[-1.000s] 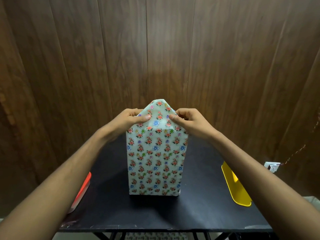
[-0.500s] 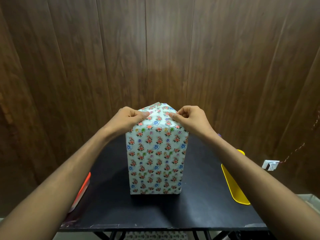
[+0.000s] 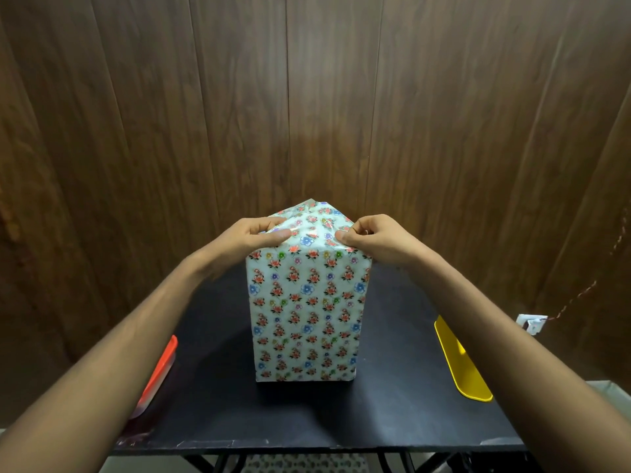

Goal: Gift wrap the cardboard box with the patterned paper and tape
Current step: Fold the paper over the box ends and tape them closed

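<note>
At frame centre, the left hand and right hand pinch, with curled fingers, the top flap of the upright floral-papered box on the black table

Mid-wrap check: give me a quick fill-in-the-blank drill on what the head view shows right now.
1. The wrapped box stands upright on the ____ table.
2. Both the left hand and the right hand pinch the paper flap at the box's ____ end.
3. The yellow object lies to the ____ of the box.
4. Near the table's left edge lies an object with an ____ rim.

Missing words: black; top; right; orange
</note>
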